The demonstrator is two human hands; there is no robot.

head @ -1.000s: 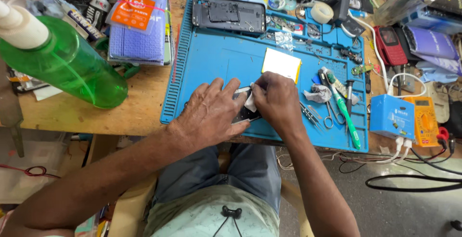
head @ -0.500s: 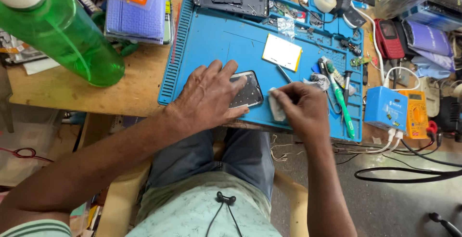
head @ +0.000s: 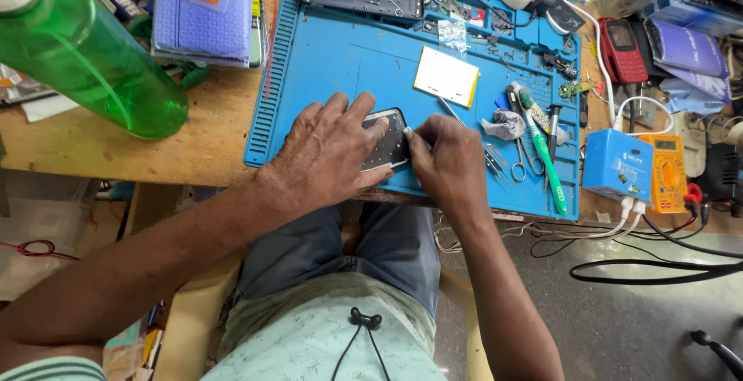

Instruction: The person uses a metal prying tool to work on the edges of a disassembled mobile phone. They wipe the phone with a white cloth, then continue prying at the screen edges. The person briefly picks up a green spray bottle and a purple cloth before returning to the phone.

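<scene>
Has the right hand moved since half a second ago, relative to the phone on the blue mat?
Yes. The right hand has shifted left, closing on the phone edge.

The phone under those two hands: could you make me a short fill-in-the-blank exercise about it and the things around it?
1. The left hand lies flat on a phone that rests on a ____ work mat.
2. The right hand touches the phone's ____ edge.
3. At the left of the wooden bench stands a large ____ bottle.
4. The toothbrush has a ____ handle.

Missing words: blue; right; green; green
</scene>
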